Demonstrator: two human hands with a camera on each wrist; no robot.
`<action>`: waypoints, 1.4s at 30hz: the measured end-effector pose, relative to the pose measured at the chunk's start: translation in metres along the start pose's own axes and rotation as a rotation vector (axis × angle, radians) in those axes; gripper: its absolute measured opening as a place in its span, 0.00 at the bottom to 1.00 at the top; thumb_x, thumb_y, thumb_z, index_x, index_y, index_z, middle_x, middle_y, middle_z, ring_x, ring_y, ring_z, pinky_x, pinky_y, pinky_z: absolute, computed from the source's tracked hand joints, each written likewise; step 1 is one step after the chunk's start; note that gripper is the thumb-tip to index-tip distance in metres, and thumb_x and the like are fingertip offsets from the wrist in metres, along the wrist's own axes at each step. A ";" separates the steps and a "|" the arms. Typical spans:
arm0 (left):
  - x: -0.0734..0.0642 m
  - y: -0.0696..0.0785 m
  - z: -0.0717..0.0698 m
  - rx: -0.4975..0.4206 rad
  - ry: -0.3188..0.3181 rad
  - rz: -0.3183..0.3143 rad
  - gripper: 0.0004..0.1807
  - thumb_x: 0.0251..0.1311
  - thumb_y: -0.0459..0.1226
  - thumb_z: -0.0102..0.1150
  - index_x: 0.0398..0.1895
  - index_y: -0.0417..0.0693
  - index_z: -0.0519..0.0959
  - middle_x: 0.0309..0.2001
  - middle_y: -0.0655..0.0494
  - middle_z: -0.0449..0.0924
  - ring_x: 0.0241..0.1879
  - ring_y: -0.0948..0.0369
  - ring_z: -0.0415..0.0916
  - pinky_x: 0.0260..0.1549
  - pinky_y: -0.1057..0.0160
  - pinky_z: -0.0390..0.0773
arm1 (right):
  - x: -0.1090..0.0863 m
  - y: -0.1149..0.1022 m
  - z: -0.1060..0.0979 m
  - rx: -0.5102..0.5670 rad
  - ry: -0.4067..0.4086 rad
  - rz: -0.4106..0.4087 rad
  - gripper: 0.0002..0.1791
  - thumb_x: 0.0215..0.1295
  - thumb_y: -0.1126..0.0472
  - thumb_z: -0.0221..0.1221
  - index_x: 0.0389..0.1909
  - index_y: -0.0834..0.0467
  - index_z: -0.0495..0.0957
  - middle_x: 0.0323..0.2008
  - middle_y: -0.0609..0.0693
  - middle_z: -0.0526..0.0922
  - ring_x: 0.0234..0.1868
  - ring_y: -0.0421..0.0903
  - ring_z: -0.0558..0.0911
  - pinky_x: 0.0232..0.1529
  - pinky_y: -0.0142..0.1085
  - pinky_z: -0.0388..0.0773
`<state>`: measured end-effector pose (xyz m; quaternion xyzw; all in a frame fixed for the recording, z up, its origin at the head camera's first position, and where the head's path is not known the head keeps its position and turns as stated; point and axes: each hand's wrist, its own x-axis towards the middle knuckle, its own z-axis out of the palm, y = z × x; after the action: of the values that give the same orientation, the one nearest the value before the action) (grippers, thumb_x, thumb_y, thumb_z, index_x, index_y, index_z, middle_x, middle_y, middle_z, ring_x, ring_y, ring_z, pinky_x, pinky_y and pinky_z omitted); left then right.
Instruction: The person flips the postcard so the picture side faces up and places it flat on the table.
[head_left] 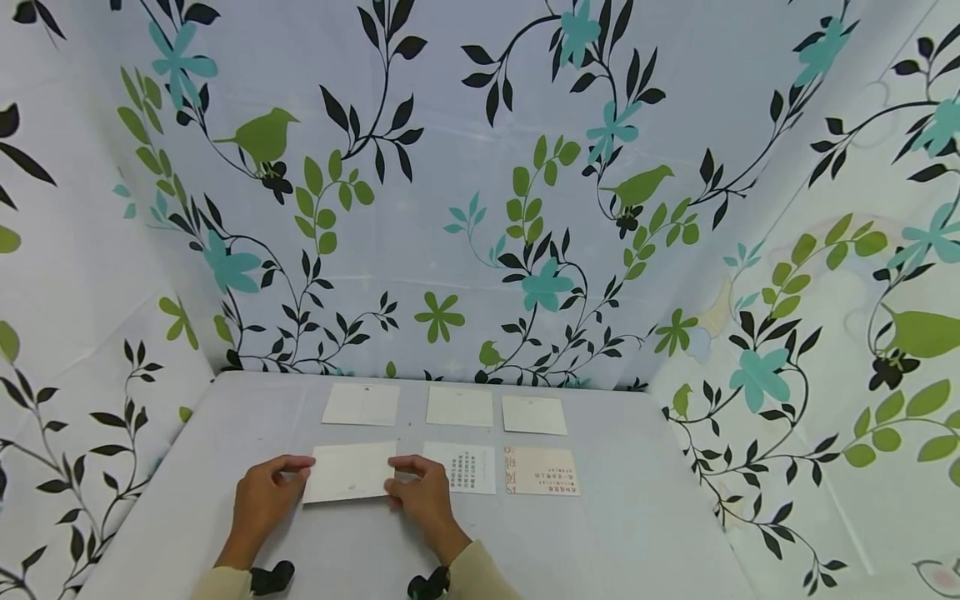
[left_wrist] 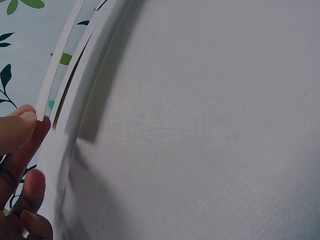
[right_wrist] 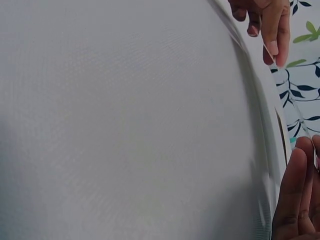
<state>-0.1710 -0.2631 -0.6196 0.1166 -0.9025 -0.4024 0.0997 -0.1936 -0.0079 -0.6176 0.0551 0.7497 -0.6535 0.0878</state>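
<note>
A white card, blank but for a small faint mark near its lower edge, is held between both hands at the front left of the card group. My left hand pinches its left edge between thumb and fingers. At the right edge, my right hand pinches it the same way. From the left wrist, the card appears edge-on, raised off the table, with the left hand at its end. The right wrist view shows the right hand low at the right and the left hand above.
Right of the held card lie a white card with dark text and a cream card with orange and dark print. Behind are three pale cards. Patterned cloth surrounds the white table.
</note>
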 end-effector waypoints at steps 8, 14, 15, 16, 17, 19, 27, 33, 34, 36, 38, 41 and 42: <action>-0.002 -0.003 -0.003 -0.006 0.012 0.027 0.09 0.69 0.33 0.67 0.49 0.47 0.90 0.38 0.51 0.89 0.30 0.60 0.69 0.26 0.65 0.67 | 0.001 -0.001 -0.003 0.025 -0.056 0.012 0.12 0.68 0.69 0.65 0.43 0.51 0.91 0.38 0.46 0.88 0.29 0.41 0.86 0.32 0.35 0.85; -0.001 -0.004 -0.003 0.001 0.035 0.038 0.10 0.67 0.33 0.68 0.48 0.49 0.91 0.38 0.53 0.89 0.29 0.62 0.70 0.26 0.66 0.68 | 0.001 -0.002 -0.004 0.034 -0.067 0.017 0.13 0.68 0.72 0.65 0.42 0.52 0.91 0.36 0.47 0.88 0.29 0.41 0.86 0.32 0.35 0.85; -0.001 -0.004 -0.003 -0.006 0.039 0.043 0.09 0.67 0.33 0.68 0.48 0.48 0.91 0.37 0.52 0.89 0.29 0.63 0.69 0.26 0.66 0.67 | 0.001 -0.001 -0.003 0.035 -0.066 0.018 0.12 0.67 0.72 0.65 0.42 0.52 0.91 0.35 0.47 0.88 0.29 0.41 0.86 0.32 0.35 0.84; -0.001 -0.004 -0.004 -0.007 0.041 0.043 0.09 0.67 0.32 0.68 0.47 0.48 0.91 0.37 0.52 0.89 0.29 0.62 0.69 0.26 0.66 0.67 | 0.001 -0.002 -0.003 0.036 -0.065 0.018 0.12 0.67 0.71 0.66 0.41 0.52 0.91 0.35 0.47 0.88 0.29 0.41 0.86 0.32 0.35 0.84; -0.001 -0.004 -0.004 -0.007 0.045 0.043 0.09 0.66 0.32 0.68 0.47 0.48 0.91 0.37 0.52 0.89 0.30 0.62 0.69 0.27 0.66 0.67 | 0.000 -0.002 -0.003 0.035 -0.065 0.015 0.12 0.67 0.71 0.66 0.41 0.52 0.91 0.34 0.47 0.88 0.29 0.41 0.86 0.31 0.35 0.84; -0.001 -0.003 -0.004 -0.010 0.050 0.045 0.09 0.66 0.31 0.69 0.47 0.47 0.92 0.38 0.51 0.90 0.30 0.62 0.69 0.27 0.66 0.67 | 0.000 -0.002 -0.003 0.030 -0.064 0.008 0.11 0.67 0.70 0.66 0.40 0.51 0.91 0.34 0.46 0.88 0.30 0.41 0.86 0.32 0.35 0.84; -0.002 -0.001 -0.005 -0.021 0.061 0.035 0.09 0.64 0.31 0.70 0.45 0.49 0.92 0.38 0.51 0.90 0.28 0.64 0.69 0.26 0.66 0.67 | -0.003 -0.004 -0.005 0.016 -0.064 -0.013 0.08 0.68 0.66 0.68 0.42 0.53 0.92 0.34 0.48 0.88 0.30 0.40 0.84 0.31 0.33 0.82; -0.004 -0.003 -0.005 -0.020 0.060 0.026 0.07 0.66 0.35 0.72 0.45 0.49 0.91 0.36 0.50 0.88 0.27 0.65 0.68 0.26 0.65 0.66 | -0.003 -0.005 -0.004 0.008 -0.051 -0.024 0.06 0.67 0.64 0.70 0.41 0.52 0.92 0.34 0.45 0.87 0.30 0.40 0.83 0.30 0.31 0.81; -0.004 -0.003 -0.005 -0.020 0.061 0.022 0.07 0.66 0.35 0.71 0.45 0.49 0.91 0.37 0.49 0.88 0.27 0.65 0.68 0.26 0.65 0.66 | -0.003 -0.004 -0.004 0.005 -0.044 -0.027 0.06 0.67 0.64 0.70 0.41 0.51 0.92 0.33 0.45 0.87 0.30 0.40 0.83 0.29 0.31 0.81; -0.004 -0.004 -0.005 -0.028 0.058 0.012 0.06 0.66 0.36 0.71 0.45 0.47 0.90 0.41 0.47 0.89 0.28 0.65 0.69 0.27 0.65 0.66 | -0.003 -0.004 -0.004 -0.016 -0.026 -0.027 0.05 0.67 0.63 0.70 0.39 0.49 0.92 0.34 0.44 0.86 0.30 0.40 0.83 0.29 0.30 0.81; -0.004 -0.003 -0.005 -0.033 0.050 0.004 0.06 0.67 0.36 0.71 0.45 0.46 0.89 0.44 0.44 0.89 0.29 0.65 0.70 0.28 0.65 0.67 | -0.003 -0.003 -0.004 -0.039 -0.009 -0.026 0.05 0.67 0.63 0.70 0.38 0.48 0.92 0.36 0.43 0.85 0.31 0.40 0.82 0.29 0.30 0.81; -0.003 -0.003 -0.005 -0.039 0.041 0.002 0.06 0.68 0.34 0.69 0.45 0.45 0.88 0.47 0.42 0.89 0.31 0.64 0.72 0.29 0.65 0.68 | -0.003 -0.003 -0.003 -0.062 0.008 -0.028 0.05 0.67 0.62 0.71 0.38 0.48 0.92 0.38 0.42 0.85 0.32 0.41 0.82 0.29 0.30 0.81; -0.003 -0.002 -0.005 -0.038 0.041 0.001 0.06 0.68 0.34 0.69 0.45 0.45 0.88 0.48 0.42 0.90 0.32 0.64 0.73 0.30 0.65 0.69 | -0.003 -0.003 -0.003 -0.062 0.009 -0.031 0.05 0.67 0.62 0.71 0.38 0.48 0.92 0.38 0.42 0.86 0.32 0.41 0.82 0.29 0.30 0.81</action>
<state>-0.1663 -0.2667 -0.6185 0.1223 -0.8926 -0.4169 0.1206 -0.1910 -0.0053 -0.6137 0.0435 0.7709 -0.6310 0.0761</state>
